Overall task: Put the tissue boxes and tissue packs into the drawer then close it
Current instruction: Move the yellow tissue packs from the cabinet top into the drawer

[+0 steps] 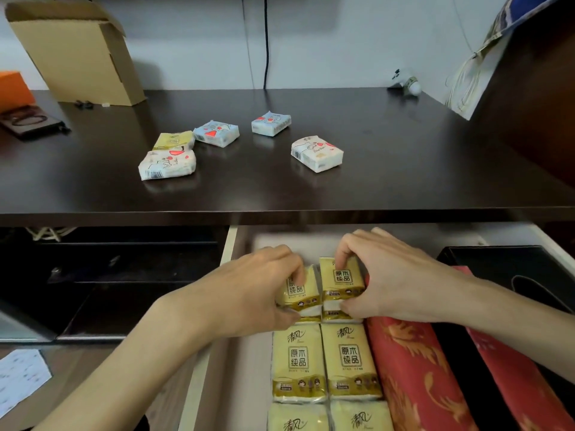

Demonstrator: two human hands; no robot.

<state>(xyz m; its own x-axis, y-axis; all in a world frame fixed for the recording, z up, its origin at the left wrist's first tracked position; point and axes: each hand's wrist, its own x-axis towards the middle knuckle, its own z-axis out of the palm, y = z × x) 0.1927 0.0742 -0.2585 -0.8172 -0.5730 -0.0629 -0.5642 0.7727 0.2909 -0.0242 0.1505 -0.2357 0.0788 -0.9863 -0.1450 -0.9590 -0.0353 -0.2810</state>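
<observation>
The drawer (230, 247) is pulled out below the dark desk. In it lie yellow tissue packs in two columns, such as one (298, 362) and its neighbour (350, 362). My left hand (249, 293) grips a yellow pack (300, 290) at the back of the left column. My right hand (392, 281) grips another yellow pack (342, 278) beside it. A red tissue box (413, 368) lies right of the packs, with a black box (510, 269) further right. On the desk lie several small packs: a yellow one (172, 140), blue ones (216, 132) (270, 122), white ones (168, 164) (317, 153).
A cardboard box (74, 51) stands at the desk's back left, with an orange box (12, 88) and a dark case (31, 121) beside it. A paper bag (473, 73) leans at the back right. A black cable (266, 42) hangs down the wall. Dark drawers sit lower left.
</observation>
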